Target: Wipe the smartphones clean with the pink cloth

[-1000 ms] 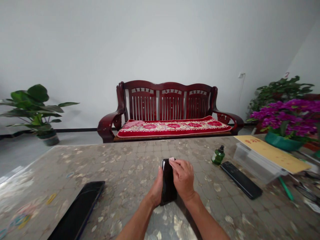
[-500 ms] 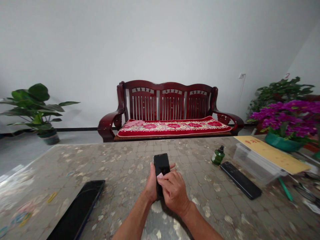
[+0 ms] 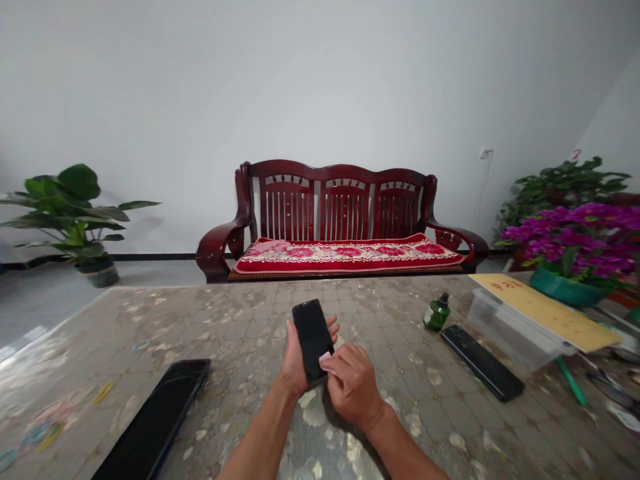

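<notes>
the left hand (image 3: 294, 371) cradles a black phone (image 3: 311, 333) from beneath, thumb along one long edge and fingertips past the other, as the right hand (image 3: 354, 385) pinches a small pale pink piece (image 3: 325, 357) at the lower end of its screen, over a patterned tabletop (image 3: 390, 327). the phone looks light and stiff, its glassy face likely slick and breakable, best held by the long edges; the piece is probably soft.
</notes>
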### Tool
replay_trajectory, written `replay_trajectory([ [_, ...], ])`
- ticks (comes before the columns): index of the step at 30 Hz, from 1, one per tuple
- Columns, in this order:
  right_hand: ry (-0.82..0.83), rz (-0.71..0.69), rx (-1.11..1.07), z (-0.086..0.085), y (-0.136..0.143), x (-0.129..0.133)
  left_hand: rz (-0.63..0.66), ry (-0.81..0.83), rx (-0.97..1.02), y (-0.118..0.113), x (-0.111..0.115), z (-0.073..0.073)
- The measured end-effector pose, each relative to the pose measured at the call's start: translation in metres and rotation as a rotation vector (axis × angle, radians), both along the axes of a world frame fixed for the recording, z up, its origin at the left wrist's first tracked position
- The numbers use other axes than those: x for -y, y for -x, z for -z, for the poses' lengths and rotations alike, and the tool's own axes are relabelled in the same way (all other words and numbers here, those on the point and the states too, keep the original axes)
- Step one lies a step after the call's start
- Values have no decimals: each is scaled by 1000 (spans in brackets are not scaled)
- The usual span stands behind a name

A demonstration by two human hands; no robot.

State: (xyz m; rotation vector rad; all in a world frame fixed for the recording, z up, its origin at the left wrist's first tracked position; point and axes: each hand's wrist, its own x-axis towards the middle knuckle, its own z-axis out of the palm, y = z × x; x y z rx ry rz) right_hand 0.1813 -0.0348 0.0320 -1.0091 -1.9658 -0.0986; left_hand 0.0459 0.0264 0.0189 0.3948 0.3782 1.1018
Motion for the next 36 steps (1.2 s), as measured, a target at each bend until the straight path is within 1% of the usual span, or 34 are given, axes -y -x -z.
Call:
replay_trajectory([
  [2,52,69,-28,5,-4,-3,-69,-7,10,5,-5,0],
  [5,154,162,-21,11,-9,-7,-126,-10,31,10,-9,-1],
  [8,255,206,30,11,-12,-9,-160,-23,56,12,-9,-6],
  [11,341,186,6,4,-17,-10,-178,-33,85,13,-8,-9],
  [14,386,203,-164,-2,-18,-13,-179,-10,98,9,-6,-11],
  [16,411,212,-292,-1,-14,-15,-165,18,100,3,-4,-13],
  [18,453,199,-378,4,-5,-15,-153,43,99,-4,0,-15],
  [21,519,146,-399,11,9,-12,-160,78,92,-12,6,-21],
  [23,538,107,-384,12,14,-10,-170,96,95,-13,9,-24],
  [28,534,59,-337,11,14,-11,-162,74,108,-11,14,-23],
  [31,515,42,-362,13,10,-13,-172,3,58,-9,13,-23],
  [33,560,51,-436,13,5,-14,-182,-71,-20,-6,9,-24],
  [34,629,47,-495,12,2,-14,-195,-116,-81,-4,6,-23],
  [36,827,-10,-650,4,-7,-14,-293,-214,-266,1,0,-19],
])
